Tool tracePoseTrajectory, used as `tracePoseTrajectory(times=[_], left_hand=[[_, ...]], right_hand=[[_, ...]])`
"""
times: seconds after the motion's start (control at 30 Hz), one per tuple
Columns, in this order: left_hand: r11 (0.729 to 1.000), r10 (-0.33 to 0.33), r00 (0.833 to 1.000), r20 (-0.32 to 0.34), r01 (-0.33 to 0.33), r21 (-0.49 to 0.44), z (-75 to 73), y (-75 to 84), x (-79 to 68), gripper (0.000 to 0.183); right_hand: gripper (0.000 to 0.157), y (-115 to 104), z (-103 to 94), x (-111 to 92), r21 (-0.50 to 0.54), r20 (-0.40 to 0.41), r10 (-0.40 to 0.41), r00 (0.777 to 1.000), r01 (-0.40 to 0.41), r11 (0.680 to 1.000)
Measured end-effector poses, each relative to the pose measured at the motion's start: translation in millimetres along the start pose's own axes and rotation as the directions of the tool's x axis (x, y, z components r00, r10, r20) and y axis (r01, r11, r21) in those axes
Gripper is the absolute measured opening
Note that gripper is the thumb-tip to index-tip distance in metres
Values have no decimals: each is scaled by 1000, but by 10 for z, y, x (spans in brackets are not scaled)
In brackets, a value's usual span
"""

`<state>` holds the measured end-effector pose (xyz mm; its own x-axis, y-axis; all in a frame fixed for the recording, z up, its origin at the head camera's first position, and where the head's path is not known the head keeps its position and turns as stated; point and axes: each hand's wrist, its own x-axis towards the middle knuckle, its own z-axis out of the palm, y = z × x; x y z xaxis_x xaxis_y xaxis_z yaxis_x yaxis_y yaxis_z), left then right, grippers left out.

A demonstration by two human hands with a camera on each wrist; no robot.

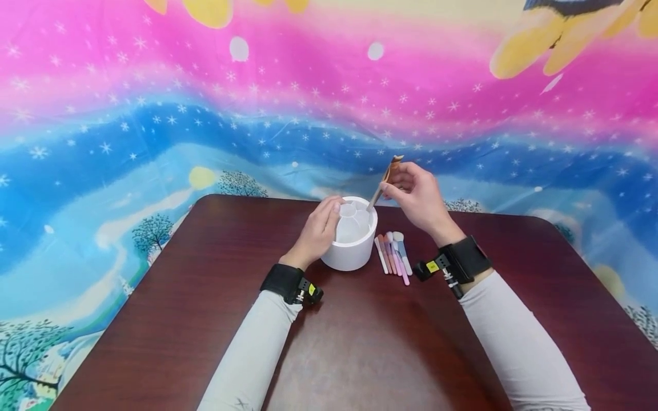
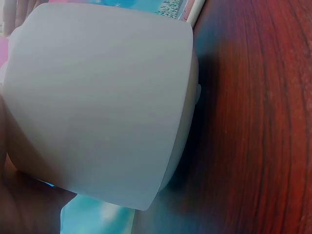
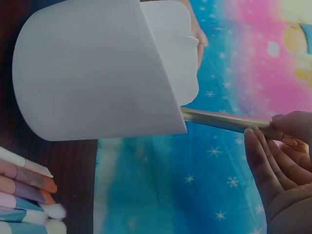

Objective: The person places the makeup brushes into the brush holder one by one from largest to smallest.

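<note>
A round white divided holder (image 1: 347, 257) stands upright on the table, and its inner compartments show in the head view. My left hand (image 1: 321, 225) grips the holder by its left side and rim. Over the right rim, my right hand (image 1: 418, 191) pinches a slim gold-coloured metallic tool (image 3: 219, 119). The lower end of this tool dips inside the right edge of the holder, where the wall hides it. Fingers partly cover its upper end, so its kind is unclear. Several makeup brushes (image 1: 393, 257) lie side by side just right of the holder.
The dark reddish-brown table (image 1: 354, 348) extends around the holder. Behind its far edge hangs a colourful printed cloth (image 1: 308, 103). Wrist-worn cameras sit on both wrists, the right one (image 1: 426, 269) close to the brushes.
</note>
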<state>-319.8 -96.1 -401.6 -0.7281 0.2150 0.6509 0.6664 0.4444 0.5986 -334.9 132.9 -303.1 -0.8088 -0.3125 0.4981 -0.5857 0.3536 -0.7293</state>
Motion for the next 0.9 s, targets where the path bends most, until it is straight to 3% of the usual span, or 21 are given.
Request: tracePoseTrajectory(times=[0.23,0.63,0.9], left_hand=[[1000,0,1000,-1,0,11,4,10,9,35],[1000,-13,1000,-8,13,3,11,-7,-8,38],[1000,-9,1000,-5,9,-11,29,-14,-10,37]], right_hand=[[33,-340,2,-89,-36,44,30,999,-28,999],[37,-314,105,-93,-58,53,2,999,2,998],[36,-260,113,-88,-2,17,-16,1000,16,1000]])
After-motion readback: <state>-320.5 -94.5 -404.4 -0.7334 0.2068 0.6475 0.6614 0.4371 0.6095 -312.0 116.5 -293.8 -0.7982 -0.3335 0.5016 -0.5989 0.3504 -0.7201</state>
